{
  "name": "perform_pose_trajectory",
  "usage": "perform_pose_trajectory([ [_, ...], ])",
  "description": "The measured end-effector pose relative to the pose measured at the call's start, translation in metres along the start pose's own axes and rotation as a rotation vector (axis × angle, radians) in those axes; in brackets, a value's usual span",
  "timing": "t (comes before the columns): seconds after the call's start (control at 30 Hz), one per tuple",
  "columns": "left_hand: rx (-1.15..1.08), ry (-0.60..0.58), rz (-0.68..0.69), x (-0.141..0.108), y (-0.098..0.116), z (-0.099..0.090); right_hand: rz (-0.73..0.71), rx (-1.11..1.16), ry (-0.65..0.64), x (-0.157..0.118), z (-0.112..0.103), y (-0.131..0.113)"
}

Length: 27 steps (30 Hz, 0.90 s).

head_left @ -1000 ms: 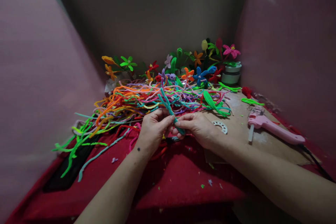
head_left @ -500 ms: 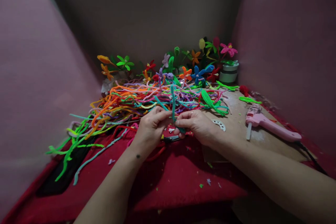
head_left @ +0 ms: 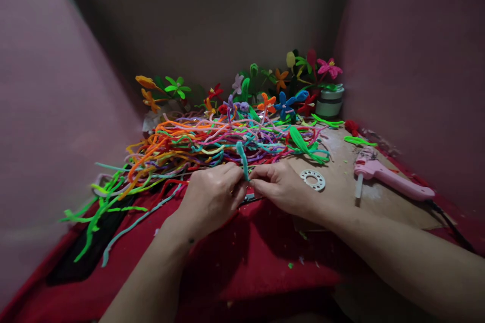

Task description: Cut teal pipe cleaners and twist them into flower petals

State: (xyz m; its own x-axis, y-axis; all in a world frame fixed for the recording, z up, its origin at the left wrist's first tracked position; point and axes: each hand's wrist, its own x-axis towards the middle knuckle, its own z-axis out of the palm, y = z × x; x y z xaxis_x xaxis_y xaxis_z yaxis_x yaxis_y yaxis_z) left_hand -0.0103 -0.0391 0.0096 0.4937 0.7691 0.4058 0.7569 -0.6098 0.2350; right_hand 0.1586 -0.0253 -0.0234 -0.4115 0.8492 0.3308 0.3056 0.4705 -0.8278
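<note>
A teal pipe cleaner (head_left: 243, 157) stands up between my two hands near the middle of the view. My left hand (head_left: 214, 192) is closed with its fingertips pinched around the lower part. From the right, my right hand (head_left: 282, 185) pinches at the same spot, thumb and forefinger together. The lower end of the teal piece is hidden by the fingers. Just beneath the fingertips a metal tool (head_left: 250, 197) shows in part on the red cloth (head_left: 242, 247). Beyond the hands lies a wide pile of coloured pipe cleaners (head_left: 178, 136).
On the brown board (head_left: 337, 171) at the right lie a pink glue gun (head_left: 394, 180) and a white ring with holes (head_left: 312, 180). Pipe-cleaner flowers and a white pot (head_left: 329, 103) line the back. A black flat object (head_left: 81, 252) is at the left.
My left hand has turned, its back now more upward. The teal piece stands lower and further left. More of the white ring shows beside my right hand.
</note>
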Motion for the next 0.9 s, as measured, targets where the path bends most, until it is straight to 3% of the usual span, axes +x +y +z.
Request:
perform_pose_trajectory([
  [0.1, -0.374, -0.041, -0.288, 0.003, 0.004, 0.0, -0.279, -0.322, 0.092, -0.006, 0.003, -0.001],
  [0.2, -0.962, -0.16, -0.626, 0.007, 0.002, 0.002, -0.539, -0.561, 0.187, -0.009, 0.003, -0.004],
  [0.27, -1.32, -0.271, -0.742, 0.008, 0.0, 0.004, -0.655, -0.666, 0.243, -0.01, 0.002, -0.006],
  [0.33, -1.505, -0.332, -0.762, 0.009, -0.001, 0.005, -0.701, -0.676, 0.291, -0.01, -0.001, -0.009],
  [0.37, -1.506, -0.316, -0.747, 0.009, -0.001, 0.004, -0.688, -0.631, 0.309, -0.01, -0.002, -0.01],
  [0.43, -1.346, -0.174, -0.662, 0.008, 0.0, 0.001, -0.6, -0.454, 0.308, -0.009, -0.003, -0.012],
  [0.5, -1.086, 0.064, -0.481, 0.007, 0.003, -0.004, -0.458, -0.223, 0.27, -0.01, -0.004, -0.013],
  [0.57, -0.842, 0.224, -0.232, 0.006, 0.004, -0.008, -0.314, -0.012, 0.214, -0.01, -0.004, -0.014],
  [0.63, -0.658, 0.253, -0.021, 0.004, 0.004, -0.012, -0.204, 0.158, 0.168, -0.01, -0.003, -0.015],
  [0.7, -0.528, 0.243, 0.089, 0.002, 0.002, -0.014, -0.144, 0.27, 0.124, -0.01, -0.003, -0.015],
  [0.9, -0.478, 0.204, 0.158, 0.001, -0.001, -0.013, -0.145, 0.228, 0.123, -0.01, -0.005, -0.02],
])
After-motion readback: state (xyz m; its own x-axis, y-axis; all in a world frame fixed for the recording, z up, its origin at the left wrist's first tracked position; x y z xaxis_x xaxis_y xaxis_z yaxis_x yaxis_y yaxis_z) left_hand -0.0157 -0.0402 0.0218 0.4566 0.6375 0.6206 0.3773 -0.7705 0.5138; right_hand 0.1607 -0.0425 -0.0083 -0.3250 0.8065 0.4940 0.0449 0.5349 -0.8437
